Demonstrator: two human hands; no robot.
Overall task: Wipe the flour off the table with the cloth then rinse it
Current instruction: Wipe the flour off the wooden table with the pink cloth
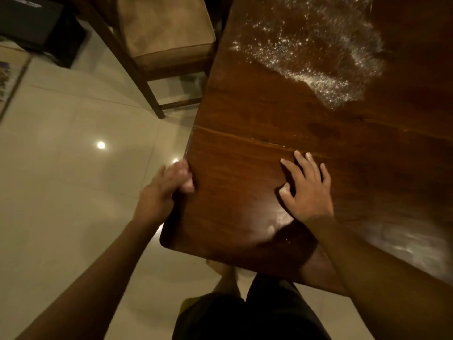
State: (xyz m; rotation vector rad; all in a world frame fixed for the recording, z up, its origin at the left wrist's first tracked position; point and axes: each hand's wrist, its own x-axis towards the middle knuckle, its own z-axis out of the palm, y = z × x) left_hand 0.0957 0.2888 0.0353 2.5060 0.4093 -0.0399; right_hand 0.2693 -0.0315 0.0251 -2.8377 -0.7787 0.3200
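White flour (311, 52) lies scattered over the far part of the dark wooden table (245, 114), with a thicker ridge along its near edge. A faint whitish smear (402, 244) shows on the table at the right. My right hand (306, 190) lies flat on the tabletop, fingers spread, holding nothing. My left hand (169, 185) is at the table's left edge, its fingers curled against that edge. No cloth is in view.
A wooden chair (161, 40) with a tan cushion stands at the table's left side, farther back. Glossy pale floor tiles (73, 155) stretch to the left. My legs and a bare foot (228, 278) are by the table's near corner.
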